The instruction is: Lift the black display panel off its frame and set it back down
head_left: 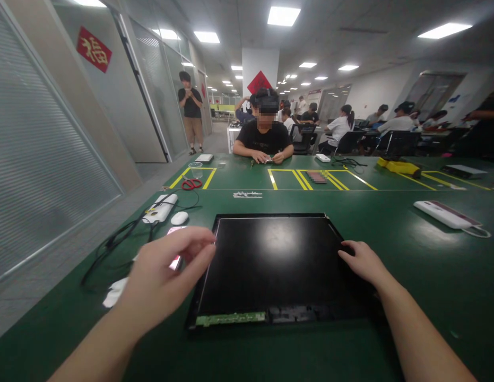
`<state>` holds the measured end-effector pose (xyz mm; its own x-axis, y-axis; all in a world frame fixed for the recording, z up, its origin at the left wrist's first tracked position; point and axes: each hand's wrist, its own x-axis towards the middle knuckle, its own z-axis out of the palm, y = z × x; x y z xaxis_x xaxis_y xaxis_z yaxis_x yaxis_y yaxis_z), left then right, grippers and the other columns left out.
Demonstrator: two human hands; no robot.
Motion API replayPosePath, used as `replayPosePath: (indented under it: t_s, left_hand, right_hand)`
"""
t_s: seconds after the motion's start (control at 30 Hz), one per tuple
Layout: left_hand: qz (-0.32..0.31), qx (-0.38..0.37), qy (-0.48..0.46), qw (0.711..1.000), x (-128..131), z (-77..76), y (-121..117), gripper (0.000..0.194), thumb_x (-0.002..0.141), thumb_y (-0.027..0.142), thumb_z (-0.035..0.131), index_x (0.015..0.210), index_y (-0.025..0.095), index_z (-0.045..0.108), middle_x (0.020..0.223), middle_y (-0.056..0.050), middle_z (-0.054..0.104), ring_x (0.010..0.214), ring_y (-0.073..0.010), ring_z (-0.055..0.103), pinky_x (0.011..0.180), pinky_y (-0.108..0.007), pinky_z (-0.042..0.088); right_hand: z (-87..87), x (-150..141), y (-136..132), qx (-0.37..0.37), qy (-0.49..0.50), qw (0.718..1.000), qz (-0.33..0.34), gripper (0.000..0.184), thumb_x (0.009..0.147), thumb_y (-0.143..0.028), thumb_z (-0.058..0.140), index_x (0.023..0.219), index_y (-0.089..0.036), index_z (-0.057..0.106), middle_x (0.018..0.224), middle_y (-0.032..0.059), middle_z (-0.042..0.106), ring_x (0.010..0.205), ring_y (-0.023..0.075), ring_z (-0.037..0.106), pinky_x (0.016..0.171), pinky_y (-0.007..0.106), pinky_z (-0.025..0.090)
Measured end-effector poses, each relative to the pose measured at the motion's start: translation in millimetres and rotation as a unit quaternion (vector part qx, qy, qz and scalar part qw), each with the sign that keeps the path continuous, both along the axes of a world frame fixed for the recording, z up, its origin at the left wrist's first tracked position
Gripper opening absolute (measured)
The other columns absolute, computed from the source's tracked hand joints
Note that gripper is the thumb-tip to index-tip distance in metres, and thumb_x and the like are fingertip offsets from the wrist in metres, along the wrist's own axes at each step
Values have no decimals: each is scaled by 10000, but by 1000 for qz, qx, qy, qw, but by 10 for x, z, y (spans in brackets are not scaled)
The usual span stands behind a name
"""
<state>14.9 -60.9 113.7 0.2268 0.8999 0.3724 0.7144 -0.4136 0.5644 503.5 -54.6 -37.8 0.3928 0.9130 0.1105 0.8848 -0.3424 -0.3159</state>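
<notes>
A dark LCD panel [266, 276] in a thin black frame lies flat on the green table in front of me, with a narrow green circuit board [231, 319] along its near edge. My left hand [171, 265] is at the panel's left edge, thumb and fingertips pinched together on the rim. On the opposite side, the thumb and fingers of my right hand [362, 260] close on the right edge. Behind my left hand a phone-like thing with a pink and white screen [175, 262] is partly hidden.
To the left are a white power strip [161, 208] with black cables, a white mouse [179, 218] and red scissors [191, 184]. White strips [247, 195] lie beyond the panel; a white power bank [445, 214] is at right. A person [263, 135] sits across the table [390, 339].
</notes>
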Motion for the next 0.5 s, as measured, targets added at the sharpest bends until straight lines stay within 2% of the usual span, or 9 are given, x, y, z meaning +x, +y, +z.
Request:
replayPosePath:
  t_s: [0.07, 0.13, 0.2, 0.27, 0.37, 0.5]
  left_hand:
    - [-13, -11, 67, 998, 129, -204, 315, 254, 909, 406, 560, 999, 224, 714, 936, -64, 725, 807, -251, 677, 730, -393, 575]
    - [7, 6, 119, 993, 179, -481, 531, 281, 904, 341, 502, 1057, 200, 690, 1028, -102, 712, 920, -282, 680, 825, -426, 563]
    - [13, 21, 138, 990, 157, -759, 620, 317, 898, 305, 482, 1128, 186, 664, 1150, -138, 687, 1038, -301, 663, 938, -452, 532]
    - [-1, -1, 158, 987, 103, -983, 625, 393, 913, 301, 462, 1244, 154, 617, 1273, -177, 654, 1184, -323, 616, 1040, -478, 478]
    - [13, -42, 187, 981, 46, -1183, 604, 519, 905, 318, 468, 1347, 57, 540, 1395, -267, 588, 1322, -382, 532, 1110, -529, 410]
    - [16, -84, 200, 976, 30, -1276, 636, 575, 928, 354, 425, 1363, -9, 521, 1487, -313, 498, 1419, -397, 438, 1154, -543, 354]
  right_hand:
    - [11, 6, 0, -8, -1, 1000, 1, 467, 885, -408, 543, 1217, -120, 701, 1222, 202, 658, 1115, 322, 649, 957, 428, 510]
    - [19, 13, 0, -14, -2, 1000, 0, 468, 886, -406, 537, 1221, -120, 698, 1214, 198, 662, 1118, 318, 648, 960, 419, 507]
    - [19, 26, 3, -18, -2, 1000, -1, 460, 881, -402, 538, 1211, -127, 701, 1203, 189, 667, 1114, 310, 650, 957, 406, 508]
    - [11, 43, 9, -19, 0, 1000, -3, 461, 873, -411, 538, 1199, -131, 705, 1192, 183, 673, 1101, 306, 655, 937, 398, 517]
    - [-3, 71, 19, -15, 2, 1000, -8, 458, 861, -434, 538, 1171, -147, 716, 1154, 172, 688, 1063, 307, 666, 897, 408, 531]
    - [2, 92, 25, -15, 8, 1000, -17, 444, 843, -443, 540, 1131, -163, 731, 1135, 161, 695, 1037, 306, 672, 873, 413, 533]
